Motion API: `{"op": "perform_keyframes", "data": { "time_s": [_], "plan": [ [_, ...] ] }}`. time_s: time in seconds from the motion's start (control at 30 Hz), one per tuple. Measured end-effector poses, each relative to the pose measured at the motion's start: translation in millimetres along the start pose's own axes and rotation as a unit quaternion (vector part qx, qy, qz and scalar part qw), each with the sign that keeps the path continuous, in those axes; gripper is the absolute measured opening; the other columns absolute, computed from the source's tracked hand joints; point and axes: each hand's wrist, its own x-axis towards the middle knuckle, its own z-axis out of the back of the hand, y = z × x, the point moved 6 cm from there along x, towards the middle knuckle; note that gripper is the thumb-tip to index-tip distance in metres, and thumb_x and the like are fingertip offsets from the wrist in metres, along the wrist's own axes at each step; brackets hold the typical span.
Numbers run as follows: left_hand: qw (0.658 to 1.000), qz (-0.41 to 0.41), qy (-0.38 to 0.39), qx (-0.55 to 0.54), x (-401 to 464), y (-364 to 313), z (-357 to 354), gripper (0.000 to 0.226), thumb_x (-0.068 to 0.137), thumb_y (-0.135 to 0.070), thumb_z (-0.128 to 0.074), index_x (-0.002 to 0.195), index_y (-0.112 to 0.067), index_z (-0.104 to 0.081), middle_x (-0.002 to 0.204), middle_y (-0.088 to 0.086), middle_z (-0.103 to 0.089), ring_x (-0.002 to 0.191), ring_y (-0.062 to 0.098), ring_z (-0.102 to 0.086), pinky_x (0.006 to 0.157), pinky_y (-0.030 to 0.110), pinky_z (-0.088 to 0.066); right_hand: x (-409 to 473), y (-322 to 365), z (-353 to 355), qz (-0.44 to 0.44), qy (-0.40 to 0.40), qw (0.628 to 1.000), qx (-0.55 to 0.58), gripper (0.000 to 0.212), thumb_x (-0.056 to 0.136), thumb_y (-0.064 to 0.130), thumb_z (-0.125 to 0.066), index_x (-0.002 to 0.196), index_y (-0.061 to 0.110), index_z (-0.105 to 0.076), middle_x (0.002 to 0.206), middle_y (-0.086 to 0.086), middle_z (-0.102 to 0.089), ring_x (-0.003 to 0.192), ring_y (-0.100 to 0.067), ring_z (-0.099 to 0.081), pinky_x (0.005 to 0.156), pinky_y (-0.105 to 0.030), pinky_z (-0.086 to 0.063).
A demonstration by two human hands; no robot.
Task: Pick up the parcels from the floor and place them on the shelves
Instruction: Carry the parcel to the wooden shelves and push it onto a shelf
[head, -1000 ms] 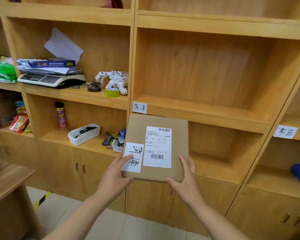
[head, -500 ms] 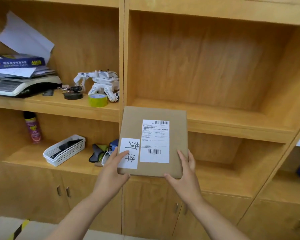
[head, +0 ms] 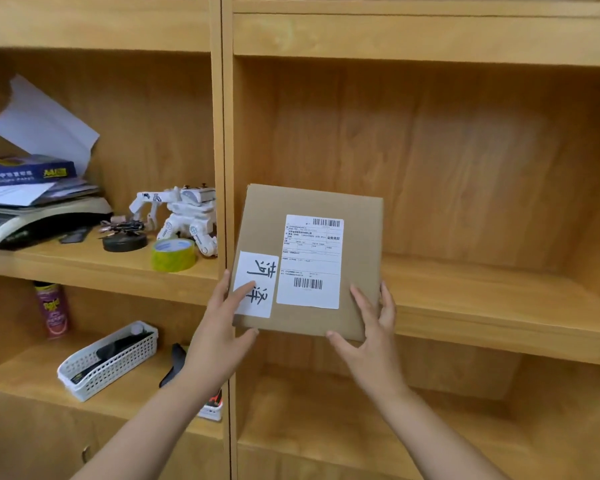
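Nearest, my left hand (head: 219,336) and right hand (head: 373,341) clamp the near corners of the parcel (head: 309,261), thumbs on top, fingers beneath; the cardboard box sits tilted, its far end over the front lip of the empty shelf (head: 499,306), near end apparently still in the air. To seat it well I judge: level it, slide it straight back, let go only when the base lies flat (labels facing up). The upright divider (head: 226,168) sits just beside its left edge; a catch there seems likely. Beyond it, tape roll (head: 173,254), toy robot (head: 184,216), scale (head: 32,220); well clear.
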Motion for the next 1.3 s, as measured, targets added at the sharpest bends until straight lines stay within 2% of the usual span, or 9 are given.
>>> {"op": "perform_keyframes", "data": {
  "time_s": [0.2, 0.37, 0.53, 0.7, 0.8, 0.93, 1.0, 1.17, 1.3],
  "plan": [
    [0.998, -0.011, -0.036, 0.04, 30, 8, -13, 0.068, 0.077, -0.009, -0.07, 0.134, -0.034, -0.041, 0.156, -0.011, -0.009, 0.136, 0.005, -0.02, 0.095, 0.024, -0.038, 39, -14, -8, 0.016, -0.005, 1.0, -0.026, 0.068, 0.075, 0.033, -0.073, 0.133, 0.043, -0.04, 0.156, 0.006, -0.001, 0.143, -0.011, -0.016, 0.114, -0.037, -0.028],
    [0.996, -0.042, -0.038, 0.069, 46, 17, -20, 0.063, 0.08, -0.008, -0.066, 0.133, -0.033, -0.042, 0.149, -0.019, -0.016, 0.139, 0.012, -0.023, 0.107, 0.033, -0.031, 52, -26, -16, 0.0, -0.005, 0.999, -0.034, 0.071, 0.065, 0.057, -0.067, 0.129, 0.055, -0.035, 0.148, 0.029, 0.0, 0.14, -0.013, -0.026, 0.107, -0.044, -0.039],
    [0.996, -0.065, -0.031, 0.057, 67, 22, -21, 0.06, 0.082, -0.008, -0.063, 0.133, -0.032, -0.043, 0.146, -0.02, -0.021, 0.134, 0.003, -0.022, 0.108, 0.034, -0.032, 63, -25, -15, 0.001, -0.025, 0.995, -0.093, 0.075, 0.066, 0.044, -0.075, 0.132, 0.05, -0.038, 0.154, 0.018, -0.006, 0.137, -0.021, -0.031, 0.11, -0.04, -0.035],
    [0.98, -0.122, -0.043, 0.154, 84, 24, -24, 0.054, 0.082, -0.007, -0.062, 0.131, -0.025, -0.048, 0.144, -0.004, -0.042, 0.139, 0.017, -0.016, 0.11, 0.035, -0.019, 76, -22, -19, -0.016, -0.037, 0.992, -0.12, 0.069, 0.07, 0.042, -0.073, 0.13, 0.048, -0.041, 0.155, 0.014, -0.014, 0.135, -0.024, -0.029, 0.111, -0.042, -0.032],
    [0.967, -0.15, -0.054, 0.198, 88, 24, -26, 0.058, 0.078, -0.005, -0.064, 0.131, -0.021, -0.048, 0.138, 0.0, -0.05, 0.137, 0.021, -0.022, 0.11, 0.037, -0.021, 82, -21, -20, -0.029, -0.055, 0.99, -0.127, 0.06, 0.072, 0.042, -0.071, 0.126, 0.047, -0.045, 0.152, 0.012, -0.024, 0.135, -0.024, -0.027, 0.111, -0.047, -0.031],
    [0.946, -0.185, -0.06, 0.26, 97, 24, -28, 0.064, 0.073, -0.003, -0.068, 0.132, -0.016, -0.048, 0.133, 0.004, -0.056, 0.129, 0.024, -0.033, 0.111, 0.04, -0.026, 91, -13, -21, 0.0, -0.097, 0.986, -0.137, 0.051, 0.076, 0.034, -0.072, 0.123, 0.035, -0.055, 0.144, 0.001, -0.04, 0.129, -0.007, -0.026, 0.112, -0.052, -0.027],
    [0.934, -0.198, -0.052, 0.293, 103, 25, -30, 0.066, 0.071, -0.005, -0.07, 0.132, -0.013, -0.047, 0.131, 0.007, -0.057, 0.127, 0.025, -0.038, 0.112, 0.039, -0.021, 96, -10, -24, 0.012, -0.103, 0.981, -0.161, 0.049, 0.076, 0.031, -0.073, 0.122, 0.03, -0.058, 0.14, -0.003, -0.045, 0.123, -0.002, -0.027, 0.113, -0.053, -0.024],
    [0.907, -0.218, -0.025, 0.359, 117, 25, -33, 0.069, 0.066, -0.007, -0.068, 0.131, -0.007, -0.047, 0.128, 0.014, -0.058, 0.123, 0.032, -0.05, 0.113, 0.041, -0.014, 111, -11, -37, -0.004, -0.073, 0.969, -0.236, 0.049, 0.081, 0.035, -0.066, 0.128, 0.032, -0.052, 0.145, -0.005, -0.039, 0.126, -0.016, -0.045, 0.117, -0.047, -0.014],
    [0.891, -0.222, -0.012, 0.395, 129, 27, -37, 0.076, 0.062, -0.002, -0.069, 0.134, -0.006, -0.044, 0.13, 0.016, -0.057, 0.123, 0.032, -0.05, 0.115, 0.046, -0.019, 121, -13, -47, -0.025, -0.055, 0.957, -0.285, 0.05, 0.086, 0.036, -0.059, 0.134, 0.034, -0.045, 0.148, -0.007, -0.034, 0.133, -0.02, -0.038, 0.116, -0.048, -0.012]
  ]
}}
